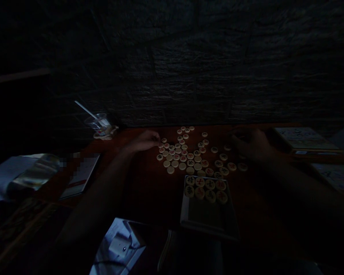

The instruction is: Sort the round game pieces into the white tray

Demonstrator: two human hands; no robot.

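Many round wooden xiangqi pieces (184, 157) lie loosely spread on the dark wooden table (145, 183), some showing red or black characters and some blank side up. My left hand (147, 140) rests at the left edge of the spread, fingers curled in, their tips against a piece at that edge. Whether it grips anything is hidden. On the right, my right hand (253, 143) hovers low beside a few outlying pieces; its fingers are dark and blurred. In front stands a shallow box (185, 212) with two rows of pieces, characters up, at its far end.
A clear plastic cup (99, 124) with a straw stands at the back left. Flat boxes (306, 138) lie at the right, and a booklet (84, 175) at the left. A printed box (120, 244) sits at the near edge. A stone wall (189, 76) rises behind the table.
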